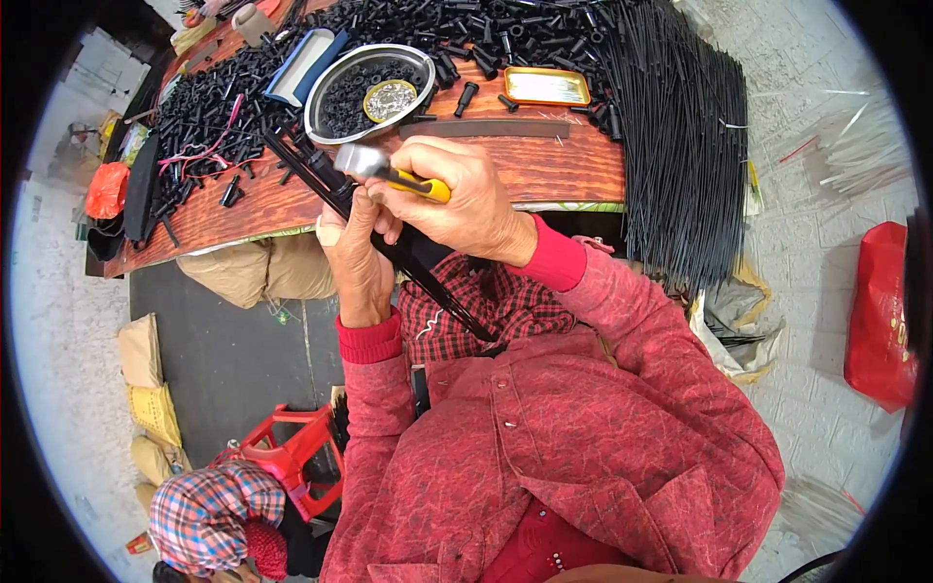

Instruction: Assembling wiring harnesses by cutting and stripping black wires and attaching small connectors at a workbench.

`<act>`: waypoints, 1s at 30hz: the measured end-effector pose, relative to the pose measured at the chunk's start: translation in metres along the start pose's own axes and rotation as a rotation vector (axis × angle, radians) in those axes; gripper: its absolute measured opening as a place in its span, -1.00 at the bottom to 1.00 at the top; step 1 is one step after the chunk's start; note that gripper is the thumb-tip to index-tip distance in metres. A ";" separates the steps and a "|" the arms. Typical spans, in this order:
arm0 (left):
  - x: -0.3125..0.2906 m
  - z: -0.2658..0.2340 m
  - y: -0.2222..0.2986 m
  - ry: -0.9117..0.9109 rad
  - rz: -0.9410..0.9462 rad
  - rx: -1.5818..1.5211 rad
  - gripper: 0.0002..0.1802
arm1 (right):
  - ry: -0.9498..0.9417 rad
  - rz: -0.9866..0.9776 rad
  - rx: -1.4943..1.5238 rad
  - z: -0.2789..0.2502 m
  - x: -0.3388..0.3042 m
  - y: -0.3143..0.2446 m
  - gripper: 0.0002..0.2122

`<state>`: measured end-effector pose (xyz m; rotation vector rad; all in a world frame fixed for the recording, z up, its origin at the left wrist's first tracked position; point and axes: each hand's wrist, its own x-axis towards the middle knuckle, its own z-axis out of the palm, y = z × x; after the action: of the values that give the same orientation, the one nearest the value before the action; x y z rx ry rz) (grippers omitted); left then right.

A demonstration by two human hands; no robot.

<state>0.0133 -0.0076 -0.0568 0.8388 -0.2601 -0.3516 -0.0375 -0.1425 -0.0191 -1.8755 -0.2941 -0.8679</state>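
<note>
My right hand (pixel 462 194) is closed around the yellow-and-black handle of a hammer (pixel 361 160). Its silver metal head points left, just above the fingers of my left hand (pixel 355 248). That hand is closed around a bundle of thin black rods (pixel 442 296), which slants from the table edge down to my lap. A pale strip of tape or bandage wraps part of the left hand. Hammer and hands partly hide the bundle's upper part.
On the wooden table (pixel 573 165) lie many black plastic parts, a metal bowl (pixel 428 68) with small black pieces and a round tin, a yellow tin (pixel 546 85) and a flat bar (pixel 486 128). Long black rods (pixel 680 146) overhang the right side. Behind me, a person (pixel 209 515) is near a red stool (pixel 306 447).
</note>
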 end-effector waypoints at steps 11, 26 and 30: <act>-0.004 -0.001 0.001 -0.031 0.050 0.049 -0.75 | -0.022 0.074 0.050 0.000 -0.001 0.000 -0.85; -0.010 0.006 0.005 0.010 -0.036 -0.023 -0.73 | -0.098 -0.302 -0.245 -0.028 0.007 0.002 -0.78; -0.010 0.001 0.008 -0.003 -0.065 0.002 -0.73 | -0.178 -0.367 -0.236 -0.036 0.012 0.000 -0.79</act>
<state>0.0056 0.0009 -0.0507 0.8505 -0.2361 -0.4133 -0.0449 -0.1760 -0.0021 -2.1615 -0.6881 -1.0151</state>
